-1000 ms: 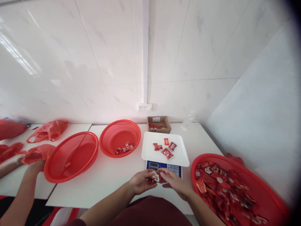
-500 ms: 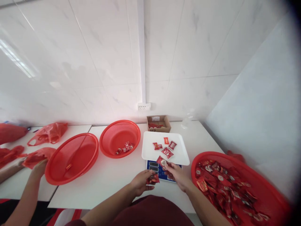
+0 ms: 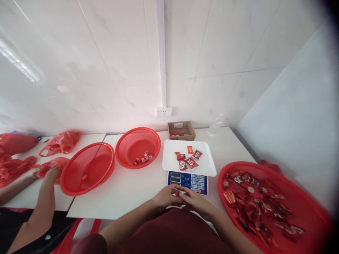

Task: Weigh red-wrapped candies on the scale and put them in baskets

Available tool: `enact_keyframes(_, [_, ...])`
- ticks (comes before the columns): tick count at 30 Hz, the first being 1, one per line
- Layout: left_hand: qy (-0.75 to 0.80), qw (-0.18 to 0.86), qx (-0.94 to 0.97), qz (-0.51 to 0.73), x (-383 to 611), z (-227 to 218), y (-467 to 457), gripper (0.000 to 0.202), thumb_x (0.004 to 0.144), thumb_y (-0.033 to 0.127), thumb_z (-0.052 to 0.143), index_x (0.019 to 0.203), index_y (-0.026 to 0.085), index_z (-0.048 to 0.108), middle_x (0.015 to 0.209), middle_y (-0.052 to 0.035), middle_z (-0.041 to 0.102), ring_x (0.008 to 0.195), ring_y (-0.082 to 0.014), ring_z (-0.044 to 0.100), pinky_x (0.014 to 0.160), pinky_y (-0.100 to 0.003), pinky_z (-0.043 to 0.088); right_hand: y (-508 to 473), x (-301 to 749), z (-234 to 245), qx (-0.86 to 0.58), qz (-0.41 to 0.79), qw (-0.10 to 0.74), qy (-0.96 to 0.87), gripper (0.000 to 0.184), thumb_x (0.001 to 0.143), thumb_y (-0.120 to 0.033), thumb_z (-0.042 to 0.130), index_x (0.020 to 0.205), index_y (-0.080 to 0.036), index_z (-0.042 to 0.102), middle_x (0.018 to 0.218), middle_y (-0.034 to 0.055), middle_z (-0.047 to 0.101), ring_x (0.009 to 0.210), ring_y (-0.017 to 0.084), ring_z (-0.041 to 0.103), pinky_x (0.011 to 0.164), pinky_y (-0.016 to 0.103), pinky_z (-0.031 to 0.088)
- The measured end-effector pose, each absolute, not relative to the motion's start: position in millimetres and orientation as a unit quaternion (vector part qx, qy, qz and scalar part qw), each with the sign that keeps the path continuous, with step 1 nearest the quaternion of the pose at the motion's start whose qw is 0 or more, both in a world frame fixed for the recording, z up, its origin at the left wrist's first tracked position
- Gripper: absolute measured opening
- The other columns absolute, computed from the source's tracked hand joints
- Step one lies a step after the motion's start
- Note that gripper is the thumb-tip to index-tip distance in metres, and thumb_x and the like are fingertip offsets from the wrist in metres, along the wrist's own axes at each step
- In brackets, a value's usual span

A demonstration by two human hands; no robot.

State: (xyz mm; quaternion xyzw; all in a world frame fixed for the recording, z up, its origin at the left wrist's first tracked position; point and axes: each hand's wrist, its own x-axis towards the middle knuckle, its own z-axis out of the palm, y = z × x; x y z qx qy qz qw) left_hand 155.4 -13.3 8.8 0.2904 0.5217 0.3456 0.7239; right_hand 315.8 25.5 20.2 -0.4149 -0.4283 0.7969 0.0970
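My left hand and my right hand meet in front of a digital scale, fingers closed around a red wrapped candy. Most of what they hold is hidden by the fingers, so I cannot count the pieces. Just beyond them, the scale's white tray carries several wrapped candies, among them a dark red one at its near side and an orange-red one farther back.
At right, a large red basket holds many wrapped candies. Two red baskets stand left, with few pieces inside. A cardboard box sits behind the tray. Far left, a co-worker's hands handle a red plastic bag.
The candy that was in my right hand now lies on the tray. My right hand has drawn back to meet my left. The view has shifted slightly.
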Motion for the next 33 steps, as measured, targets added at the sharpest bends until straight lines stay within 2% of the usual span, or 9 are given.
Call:
enact_keyframes(3, [0.548, 0.683, 0.342, 0.342, 164, 6, -12, 0.042, 0.056, 0.012, 0.074, 0.094, 0.017, 0.058, 0.078, 0.0026, 0.059, 0.062, -0.0094, 0.055, 0.062, -0.025, 0.043, 21, 314, 20, -0.446, 0.789, 0.107, -0.408, 0.06, 0.067, -0.052, 0.07, 0.119, -0.025, 0.058, 0.098, 0.0046, 0.069, 0.083, 0.017, 0.063, 0.065, 0.026, 0.045])
enact_keyframes(7, [0.57, 0.667, 0.354, 0.324, 169, -3, -12, 0.046, 0.055, 0.014, 0.076, 0.095, 0.017, 0.054, 0.074, 0.0044, 0.056, 0.058, -0.0107, 0.055, 0.06, -0.027, 0.045, 16, 316, 19, -0.457, 0.798, 0.114, -0.375, 0.054, 0.068, -0.05, 0.07, 0.114, -0.024, 0.06, 0.099, 0.0046, 0.07, 0.09, 0.019, 0.064, 0.066, 0.025, 0.045])
enact_keyframes(12, [0.574, 0.661, 0.375, 0.306, 165, -4, -15, 0.037, 0.064, 0.017, 0.07, 0.097, 0.018, 0.053, 0.068, 0.005, 0.054, 0.057, -0.0128, 0.056, 0.061, -0.029, 0.045, 10, 319, 14, -0.462, 0.802, 0.131, -0.354, 0.046, 0.068, -0.049, 0.069, 0.107, -0.025, 0.061, 0.101, 0.0049, 0.069, 0.095, 0.019, 0.063, 0.069, 0.027, 0.046])
enact_keyframes(17, [0.589, 0.536, 0.532, 0.286, 166, 6, -14, 0.032, 0.068, 0.012, 0.066, 0.098, 0.022, 0.062, 0.067, 0.0043, 0.054, 0.066, -0.014, 0.052, 0.068, -0.026, 0.041, 6, 318, 6, -0.483, 0.811, 0.187, -0.274, 0.043, 0.069, -0.053, 0.067, 0.104, -0.029, 0.06, 0.106, 0.0034, 0.066, 0.095, 0.018, 0.061, 0.075, 0.032, 0.049])
enact_keyframes(20, [0.529, 0.568, 0.569, 0.272, 170, 10, -12, 0.05, 0.068, 0.018, 0.07, 0.116, 0.024, 0.058, 0.083, 0.0003, 0.062, 0.076, -0.0173, 0.057, 0.074, -0.027, 0.043, 7, 319, 7, -0.454, 0.833, 0.237, -0.209, 0.042, 0.067, -0.054, 0.068, 0.097, -0.026, 0.061, 0.102, 0.0037, 0.067, 0.09, 0.019, 0.063, 0.076, 0.032, 0.05])
enact_keyframes(23, [0.505, 0.559, 0.59, 0.291, 171, 13, -2, 0.059, 0.075, 0.028, 0.067, 0.131, 0.023, 0.048, 0.11, -0.0076, 0.062, 0.098, -0.0231, 0.058, 0.086, -0.033, 0.044, 9, 328, 6, -0.465, 0.824, 0.279, -0.163, 0.041, 0.06, -0.042, 0.075, 0.095, -0.026, 0.062, 0.096, 0.0024, 0.068, 0.092, 0.019, 0.064, 0.077, 0.03, 0.05])
enact_keyframes(27, [0.523, 0.406, 0.667, 0.341, 167, 11, 40, 0.055, 0.079, 0.037, 0.064, 0.13, 0.02, 0.05, 0.139, -0.0137, 0.043, 0.132, -0.0289, 0.033, 0.11, -0.04, 0.023, 6, 352, -2, -0.532, 0.778, 0.306, -0.135, 0.043, 0.052, -0.031, 0.078, 0.093, -0.031, 0.064, 0.096, 0.0023, 0.068, 0.091, 0.02, 0.065, 0.074, 0.029, 0.052])
enact_keyframes(30, [0.555, 0.339, 0.696, 0.305, 167, 0, 83, 0.069, 0.076, 0.04, 0.067, 0.137, 0.019, 0.043, 0.151, -0.0148, 0.026, 0.142, -0.0324, 0.011, 0.114, -0.048, 0.005, -2, 372, -12, -0.545, 0.764, 0.32, -0.125, 0.041, 0.053, -0.039, 0.077, 0.091, -0.034, 0.064, 0.102, 0.0031, 0.068, 0.097, 0.023, 0.065, 0.075, 0.031, 0.053])
enact_keyframes(33, [0.59, 0.303, 0.706, 0.248, 177, -13, 119, 0.08, 0.073, 0.048, 0.068, 0.141, 0.02, 0.037, 0.155, -0.0142, 0.017, 0.142, -0.0359, 0.001, 0.112, -0.055, -0.004, -12, 389, -25, -0.551, 0.756, 0.333, -0.118, 0.04, 0.052, -0.045, 0.077, 0.09, -0.038, 0.065, 0.105, 0.0033, 0.068, 0.101, 0.024, 0.064, 0.077, 0.032, 0.053])
